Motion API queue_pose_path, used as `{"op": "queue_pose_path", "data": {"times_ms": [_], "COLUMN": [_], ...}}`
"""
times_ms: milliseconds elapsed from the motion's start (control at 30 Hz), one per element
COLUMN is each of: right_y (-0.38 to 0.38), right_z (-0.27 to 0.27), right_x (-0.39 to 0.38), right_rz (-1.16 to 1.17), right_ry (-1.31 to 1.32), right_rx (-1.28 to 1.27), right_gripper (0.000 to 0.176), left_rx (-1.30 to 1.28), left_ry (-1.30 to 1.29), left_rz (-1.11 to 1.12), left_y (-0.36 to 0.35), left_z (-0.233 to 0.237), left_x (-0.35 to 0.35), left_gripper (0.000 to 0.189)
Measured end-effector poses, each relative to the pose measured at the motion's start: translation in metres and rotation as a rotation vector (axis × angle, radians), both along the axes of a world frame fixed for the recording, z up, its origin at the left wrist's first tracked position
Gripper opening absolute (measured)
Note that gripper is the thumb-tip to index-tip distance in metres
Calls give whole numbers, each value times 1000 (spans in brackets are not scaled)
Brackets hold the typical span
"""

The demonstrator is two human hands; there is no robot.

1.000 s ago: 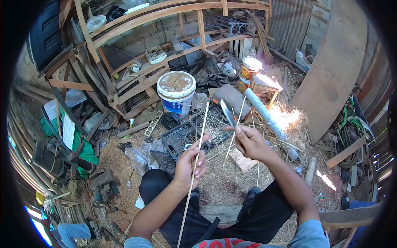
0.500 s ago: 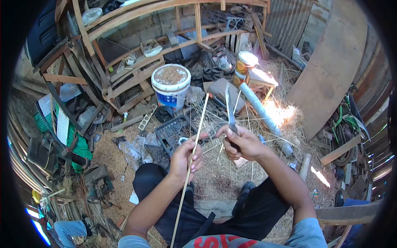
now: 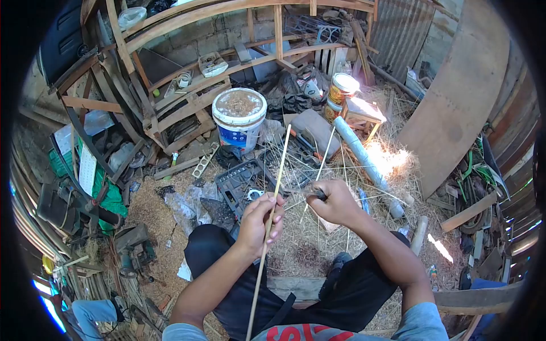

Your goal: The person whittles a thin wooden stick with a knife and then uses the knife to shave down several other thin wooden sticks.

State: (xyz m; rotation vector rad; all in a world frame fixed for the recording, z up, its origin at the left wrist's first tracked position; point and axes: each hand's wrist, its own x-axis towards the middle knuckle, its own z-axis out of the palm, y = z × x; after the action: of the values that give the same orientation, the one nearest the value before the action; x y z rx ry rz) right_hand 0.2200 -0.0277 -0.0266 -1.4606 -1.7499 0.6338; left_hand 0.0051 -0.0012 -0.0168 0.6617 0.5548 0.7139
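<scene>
A long, thin pale stick [image 3: 263,267] runs from the bottom edge up past my left hand [image 3: 260,223], whose fingers are wrapped round it. To the right, my right hand [image 3: 334,202] is closed on the dark handle of a knife [image 3: 319,194]. The knife's blade is hard to make out and seems to point left, toward the stick. Both hands are above the ground between my knees, a short way apart. Beneath them, thin strips and shavings [image 3: 304,244] are scattered.
A white bucket [image 3: 239,116] stands ahead, with an open tool case [image 3: 242,182] in front of it. A grey-blue pipe [image 3: 364,156] slants at the right near a small wooden stool [image 3: 363,116]. A bench grinder [image 3: 135,250] is at the left. At the lower left shows a person's leg [image 3: 94,315].
My right hand has turned, and the knife blade no longer points upward. The stick's upper end has shifted slightly right. The whole view has moved a little.
</scene>
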Motion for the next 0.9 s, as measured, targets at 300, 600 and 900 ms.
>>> {"op": "queue_pose_path", "data": {"times_ms": [300,600,900], "right_y": [-5,28,35], "right_z": [-9,-24,16], "right_x": [-29,-9,35], "right_rz": [-120,-375,-517], "right_ry": [-482,-524,-214], "right_rx": [373,380,90], "right_gripper": [18,14,36], "left_rx": [90,86,31], "left_ry": [118,129,84], "left_rz": [-97,-81,-156], "left_y": [-19,-20,-12], "left_z": [1,8,2], "left_x": [11,6,2], "left_gripper": [18,16,29]}}
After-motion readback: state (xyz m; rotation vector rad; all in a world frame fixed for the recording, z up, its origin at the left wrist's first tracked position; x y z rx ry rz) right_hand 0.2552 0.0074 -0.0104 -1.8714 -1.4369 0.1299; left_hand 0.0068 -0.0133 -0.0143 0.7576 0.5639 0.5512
